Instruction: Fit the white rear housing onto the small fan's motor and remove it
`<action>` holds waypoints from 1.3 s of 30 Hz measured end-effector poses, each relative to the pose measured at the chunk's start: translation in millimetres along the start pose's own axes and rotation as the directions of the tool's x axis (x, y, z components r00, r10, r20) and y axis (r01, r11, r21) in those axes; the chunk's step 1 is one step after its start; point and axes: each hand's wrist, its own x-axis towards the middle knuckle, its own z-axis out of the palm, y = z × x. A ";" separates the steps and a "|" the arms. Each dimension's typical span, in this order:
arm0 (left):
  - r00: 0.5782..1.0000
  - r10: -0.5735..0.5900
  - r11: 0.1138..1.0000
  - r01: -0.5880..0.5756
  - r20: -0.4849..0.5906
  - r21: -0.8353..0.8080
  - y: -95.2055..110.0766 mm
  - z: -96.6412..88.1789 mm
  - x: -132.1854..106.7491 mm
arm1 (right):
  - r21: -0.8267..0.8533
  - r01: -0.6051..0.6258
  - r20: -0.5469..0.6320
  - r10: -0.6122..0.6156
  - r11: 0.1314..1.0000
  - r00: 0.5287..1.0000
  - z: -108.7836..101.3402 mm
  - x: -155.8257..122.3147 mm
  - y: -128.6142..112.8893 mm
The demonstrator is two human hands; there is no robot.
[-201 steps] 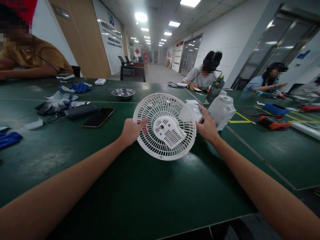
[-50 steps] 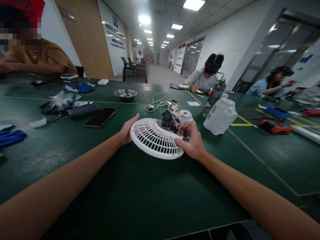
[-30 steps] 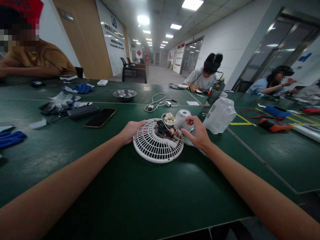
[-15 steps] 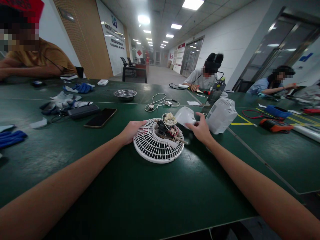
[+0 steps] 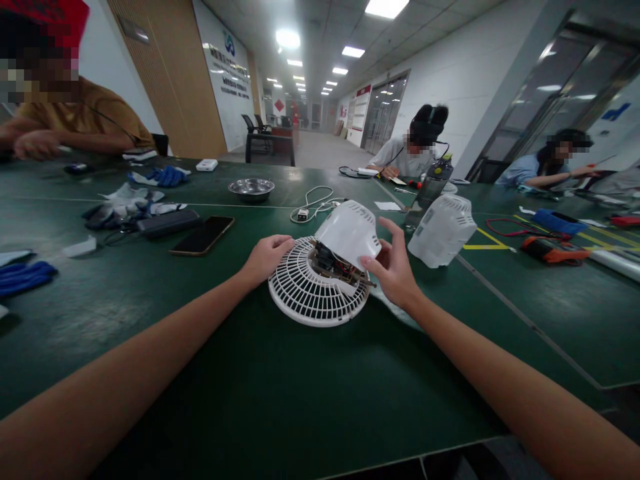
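A round white fan grille [image 5: 315,300] lies on the green table, with the fan's motor and wiring [image 5: 335,263] on top of it. My left hand [image 5: 270,258] grips the grille's left rim, thumb and fingers closed on it. In my right hand [image 5: 396,268] is a white plastic motor cover [image 5: 349,230], pinched at its right edge. The cover is tilted over the motor and hides its upper part; whether the two touch I cannot tell. Right of that hand stands another white plastic housing [image 5: 443,230].
Beyond the grille lie a white cable [image 5: 313,203] and a metal bowl [image 5: 251,189]. A phone [image 5: 203,236], a dark case and gloves [image 5: 125,203] are at left. A bottle [image 5: 429,193] stands behind the housing; an orange multimeter [image 5: 553,250] lies right. Several people sit around the table.
My right hand has brought the white cover left, from beside the motor to above it. The left hand stays on the grille's rim. At far left, a person's hands have moved.
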 end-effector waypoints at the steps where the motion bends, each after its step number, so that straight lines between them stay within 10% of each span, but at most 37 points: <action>1: 0.999 0.042 0.998 -0.042 -0.012 0.051 2.0 -0.9 -0.6 | -0.047 0.032 0.019 -0.031 0.998 0.999 0.0 -1.7 -1.9; 6: 0.969 0.229 0.964 -0.239 0.089 0.120 26.8 1.3 -14.7 | -0.246 0.179 0.116 -0.155 0.953 0.981 -1.1 -3.6 -9.3; 13: 0.825 0.429 0.832 -0.519 0.367 0.195 43.5 3.5 -26.8 | -0.357 0.279 0.198 -0.220 0.892 0.955 -1.8 -0.6 -10.1; 31: 0.719 0.399 0.688 -0.645 0.569 0.333 50.8 1.4 -23.0 | -0.410 0.354 0.313 -0.235 0.841 0.920 -9.4 2.8 -0.3; 39: 0.742 0.362 0.683 -0.623 0.564 0.381 48.3 2.2 -22.3 | -0.426 0.327 0.290 -0.215 0.843 0.933 -8.1 3.0 -5.5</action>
